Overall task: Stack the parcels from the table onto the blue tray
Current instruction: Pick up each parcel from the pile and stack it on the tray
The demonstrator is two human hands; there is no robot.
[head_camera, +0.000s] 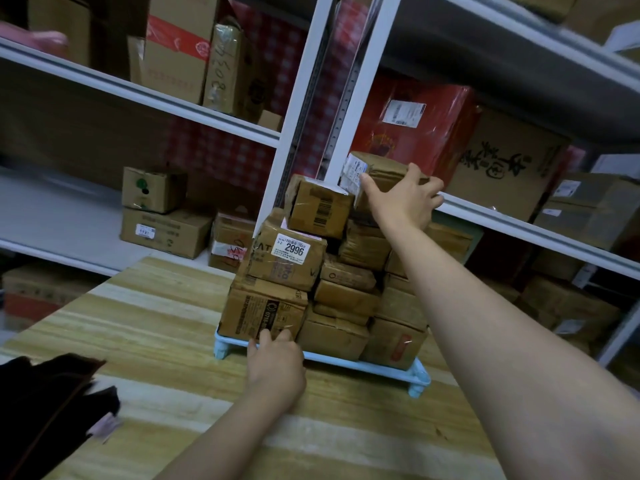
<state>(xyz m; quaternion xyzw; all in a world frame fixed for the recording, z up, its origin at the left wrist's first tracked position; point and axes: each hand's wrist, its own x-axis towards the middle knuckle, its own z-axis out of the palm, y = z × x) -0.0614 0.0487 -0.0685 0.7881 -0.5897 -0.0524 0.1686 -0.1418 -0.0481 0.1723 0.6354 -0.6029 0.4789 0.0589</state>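
A tall pile of brown cardboard parcels stands on the light blue tray (374, 366) on the wooden table. My right hand (403, 199) reaches up and grips the topmost parcel (377, 169), which has a white label on its left end and sits at the pile's upper right. My left hand (275, 362) rests at the tray's front edge, fingers pressed against the bottom left parcel (261, 311). A parcel marked 2996 (287, 259) sits in the middle of the left column.
White metal shelving (301, 109) full of cardboard boxes and red packages stands right behind the pile. A dark bag (45, 407) lies on the wooden table (156, 323) at the front left.
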